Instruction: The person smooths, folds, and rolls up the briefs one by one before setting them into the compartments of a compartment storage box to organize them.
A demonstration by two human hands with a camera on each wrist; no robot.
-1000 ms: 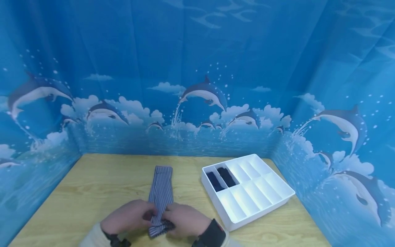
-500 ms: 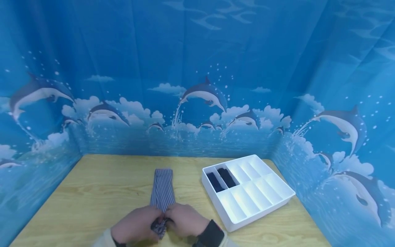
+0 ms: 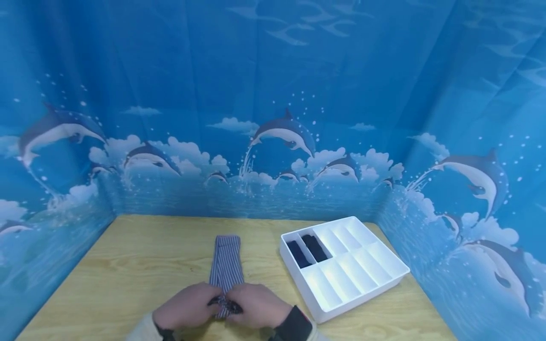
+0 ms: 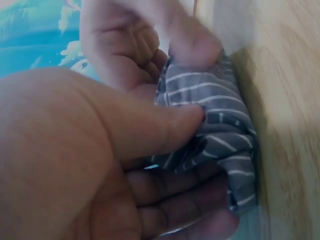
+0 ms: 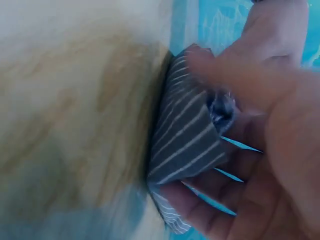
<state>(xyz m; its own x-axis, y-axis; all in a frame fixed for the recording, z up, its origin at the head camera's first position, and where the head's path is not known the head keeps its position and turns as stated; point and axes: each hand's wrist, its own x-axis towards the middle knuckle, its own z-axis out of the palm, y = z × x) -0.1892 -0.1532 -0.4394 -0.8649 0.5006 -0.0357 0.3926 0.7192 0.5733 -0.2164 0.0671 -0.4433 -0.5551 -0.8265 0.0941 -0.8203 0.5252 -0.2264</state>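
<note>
A long, folded strip of grey-and-white striped cloth (image 3: 228, 260) lies on the table, pointing away from me. My left hand (image 3: 186, 305) pinches one side of its near end, thumb on top, and my right hand (image 3: 258, 305) grips the other side. Between the thumbs that end is bunched into a roll with a darker inside. In the left wrist view the bunched striped cloth (image 4: 212, 95) has the left thumb pressed on it and fingers beneath. Seen from the right wrist, the cloth (image 5: 185, 135) stands up off the tabletop, fingers behind it.
To the right stands a white divided box (image 3: 298, 279). Its two far-left compartments hold a navy cloth bundle (image 3: 298, 254) and a black cloth bundle (image 3: 314, 247). A wooden table (image 3: 149, 255) lies beneath, with a blue dolphin-print curtain (image 3: 273, 199) around its back and sides.
The cloth's near end, flat and turned over a second ago, is now gathered into a small roll between the thumbs. My left hand has moved right, closer to the right hand.
</note>
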